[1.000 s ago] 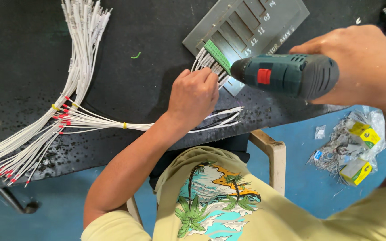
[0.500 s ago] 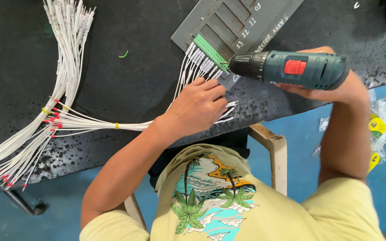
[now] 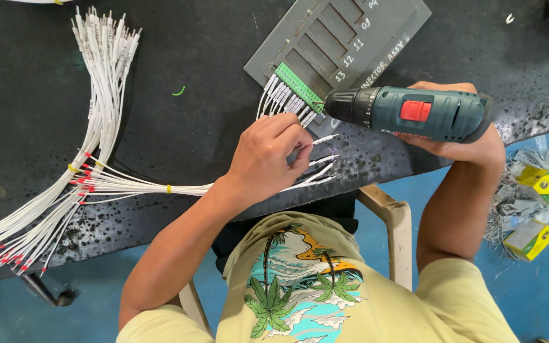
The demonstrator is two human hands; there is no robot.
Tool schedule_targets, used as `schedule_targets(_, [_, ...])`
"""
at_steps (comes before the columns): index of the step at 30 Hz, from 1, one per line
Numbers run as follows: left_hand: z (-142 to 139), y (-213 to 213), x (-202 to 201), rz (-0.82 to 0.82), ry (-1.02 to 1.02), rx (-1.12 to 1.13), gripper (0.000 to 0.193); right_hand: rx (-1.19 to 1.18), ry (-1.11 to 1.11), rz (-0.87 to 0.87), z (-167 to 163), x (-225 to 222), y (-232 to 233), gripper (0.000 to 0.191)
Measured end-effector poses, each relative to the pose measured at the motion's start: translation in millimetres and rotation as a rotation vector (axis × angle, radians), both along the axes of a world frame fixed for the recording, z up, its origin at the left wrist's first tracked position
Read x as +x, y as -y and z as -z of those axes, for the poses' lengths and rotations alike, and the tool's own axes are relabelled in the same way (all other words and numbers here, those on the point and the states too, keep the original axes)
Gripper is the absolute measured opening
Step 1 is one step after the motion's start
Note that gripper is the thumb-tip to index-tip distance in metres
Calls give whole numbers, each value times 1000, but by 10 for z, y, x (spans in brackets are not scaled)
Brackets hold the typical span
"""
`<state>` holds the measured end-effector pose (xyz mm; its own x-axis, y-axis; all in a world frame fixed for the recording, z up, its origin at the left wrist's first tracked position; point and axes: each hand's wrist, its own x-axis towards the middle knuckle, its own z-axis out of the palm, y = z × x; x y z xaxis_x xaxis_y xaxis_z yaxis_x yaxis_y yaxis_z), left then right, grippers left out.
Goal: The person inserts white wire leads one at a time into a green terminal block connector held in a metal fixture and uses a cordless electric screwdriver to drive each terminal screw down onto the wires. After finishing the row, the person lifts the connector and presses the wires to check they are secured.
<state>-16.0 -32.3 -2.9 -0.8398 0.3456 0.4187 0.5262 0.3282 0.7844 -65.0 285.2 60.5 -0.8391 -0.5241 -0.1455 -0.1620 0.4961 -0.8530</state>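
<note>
**Driver laid level at the green terminal strip, wires fed in by hand**

The black surface [image 3: 179, 51] fills most of the head view and carries everything, with a blue floor below its near edge. The biggest thing on it is the white wire harness [image 3: 96, 127]: its trunk runs from the far left corner down toward the person, tied with small yellow bands, then fans out into red-tipped ends at the lower left and a thinner branch that crosses rightward to the work. Laid out this way, I judge, each loose end stays separate and easy to pick.

Next in size is the grey fixture plate [image 3: 376, 25], lying flat and turned at a slant, its row of slots running diagonally. It seems to serve as a holder that keeps the green terminal strip [image 3: 298, 87] from shifting; the strip sits along the plate's lower left edge, with a comb of white wires already seated in it.

The cordless driver [image 3: 414, 113] lies with its long axis almost level across the view, chuck to the left, the bit tip touching or just short of the strip's near end. The right hand [image 3: 462, 143] is closed around its body from beneath, probably to keep the bit square to the screws.

The left hand [image 3: 268, 152] is curled, fingertips pinched on loose wire ends [image 3: 322, 166] just below the strip, the wrist resting over the harness branch. A small green scrap [image 3: 178, 91] lies apart, mid-surface.
</note>
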Motion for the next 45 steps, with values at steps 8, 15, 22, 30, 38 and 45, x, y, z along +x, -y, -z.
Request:
schedule_targets(8, [-6,-2,-7,-43,-22,-6,22,-177,66,-13,25,5,-51,35])
schedule_targets(15, [-16,17,20,-46,70,16,15,-330,91,-4,135,12,-100,37])
schedule_targets(22, [-21,21,31,-4,306,100,11,-78,-14,10,136,1,-114,35])
schedule_targets(30, [-11,34,16,-64,245,96,14,-122,-9,-7,114,4,-105,34])
schedule_targets(38, [85,120,-71,-341,86,-166,18,-204,77,10,97,-5,-82,36])
schedule_targets(45, [116,150,-95,-377,51,-220,18,-117,8,-10,123,3,-115,36])
